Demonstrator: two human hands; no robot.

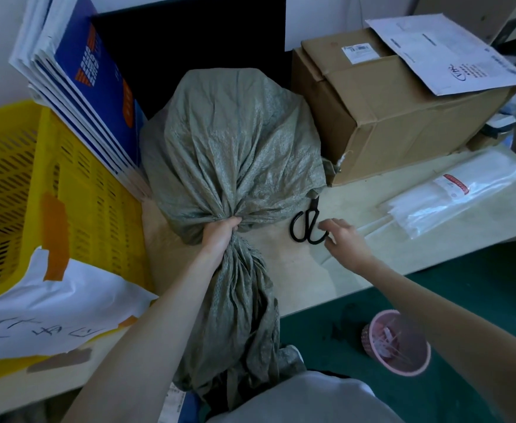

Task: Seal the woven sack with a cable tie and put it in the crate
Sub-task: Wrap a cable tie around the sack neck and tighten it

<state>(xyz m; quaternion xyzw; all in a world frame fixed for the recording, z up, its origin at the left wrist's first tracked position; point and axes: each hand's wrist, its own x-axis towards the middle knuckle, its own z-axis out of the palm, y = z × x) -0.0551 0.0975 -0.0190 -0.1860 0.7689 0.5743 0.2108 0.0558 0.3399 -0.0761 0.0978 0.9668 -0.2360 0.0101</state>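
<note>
A full grey-green woven sack (232, 141) lies on the table with its mouth gathered toward me. My left hand (220, 235) grips the bunched neck, and the loose end of the sack hangs over the table's front edge. My right hand (343, 239) hovers open just right of the black scissors (307, 225), fingers spread, holding nothing. White cable ties in a clear plastic bag (452, 203) lie further right. The yellow slotted crate (52, 190) stands at the left.
A stack of blue-and-white folders (79, 80) leans on the crate. A cardboard box (388, 108) with a paper on top stands behind the scissors. A pink waste basket (395, 341) sits on the green floor below the table edge.
</note>
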